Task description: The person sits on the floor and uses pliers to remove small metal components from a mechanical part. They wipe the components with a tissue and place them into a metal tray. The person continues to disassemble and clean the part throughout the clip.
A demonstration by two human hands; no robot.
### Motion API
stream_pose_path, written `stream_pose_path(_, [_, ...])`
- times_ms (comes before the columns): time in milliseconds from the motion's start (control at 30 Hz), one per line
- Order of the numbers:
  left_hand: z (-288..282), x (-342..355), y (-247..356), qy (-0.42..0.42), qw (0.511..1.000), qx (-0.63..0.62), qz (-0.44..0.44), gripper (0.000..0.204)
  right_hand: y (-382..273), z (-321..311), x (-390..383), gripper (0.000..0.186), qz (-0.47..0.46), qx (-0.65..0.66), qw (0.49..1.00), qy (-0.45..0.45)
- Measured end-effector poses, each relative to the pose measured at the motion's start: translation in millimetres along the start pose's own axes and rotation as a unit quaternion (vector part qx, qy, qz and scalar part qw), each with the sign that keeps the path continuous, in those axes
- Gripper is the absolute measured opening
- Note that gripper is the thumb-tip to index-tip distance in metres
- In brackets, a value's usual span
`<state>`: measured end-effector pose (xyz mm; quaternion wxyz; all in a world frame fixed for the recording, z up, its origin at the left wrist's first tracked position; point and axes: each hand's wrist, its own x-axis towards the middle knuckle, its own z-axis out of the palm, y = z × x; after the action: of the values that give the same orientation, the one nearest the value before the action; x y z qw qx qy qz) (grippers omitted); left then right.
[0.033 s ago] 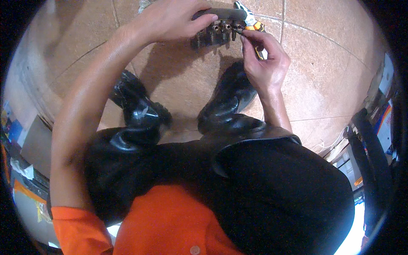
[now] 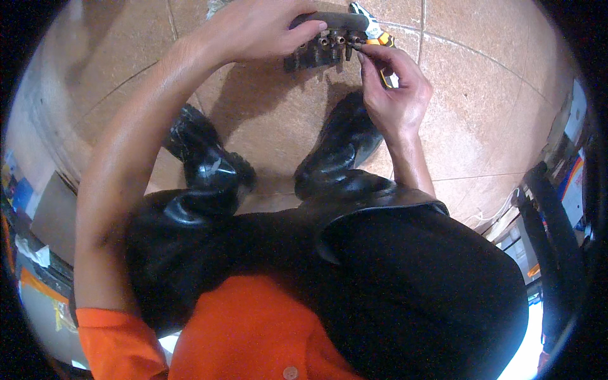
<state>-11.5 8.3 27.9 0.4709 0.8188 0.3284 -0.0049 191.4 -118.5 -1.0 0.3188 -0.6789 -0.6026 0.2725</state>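
Note:
My left hand (image 2: pixel 288 31) is closed over the top left of a dark metal assembly (image 2: pixel 326 23), a bar-like body with several small brass-coloured fittings (image 2: pixel 341 40) and short stems along its near side. At the assembly's right end, my right hand (image 2: pixel 396 88) pinches a small dark piece (image 2: pixel 356 46) against or beside the fittings; its exact shape is too small to tell. Behind that hand lies a yellow, white and black object (image 2: pixel 383 37), partly hidden, possibly a hand tool.
Tan floor tiles (image 2: pixel 468 126) surround the work. My black rubber boots (image 2: pixel 335 145) are below the hands. A white cord (image 2: pixel 506 206) and dark straps or bars (image 2: pixel 544 234) are at the right edge, with assorted boxes and bags (image 2: pixel 44 253) at the left edge.

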Motion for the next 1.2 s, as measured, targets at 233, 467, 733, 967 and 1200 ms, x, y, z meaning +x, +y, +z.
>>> stream_pose_path(233, [-2, -1, 7, 0.025, 0.999, -0.014, 0.04, 0.037, -10, -2, 4, 0.014, 0.022, 0.005, 0.999, -0.03])
stream_pose_path(467, [-3, 3, 10, 0.005, 1.0, 0.012, 0.008, 0.032, -3, 4, 5, 0.014, -0.011, -0.033, 0.999, -0.016])
stream_pose_path(733, [-7, 6, 19, -0.002, 1.0, 0.03, -0.009, 0.03, 9, 10, 13, 0.011, -0.103, -0.071, 0.992, -0.006])
stream_pose_path(967, [-5, 6, 19, 0.01, 0.999, 0.033, 0.007, 0.03, 8, 10, 15, 0.01, -0.1, -0.11, 0.989, -0.01])
stream_pose_path(1200, [-7, 4, 23, 0.016, 0.998, 0.056, -0.009, 0.029, -6, 3, 16, 0.016, 0.002, -0.098, 0.994, -0.048])
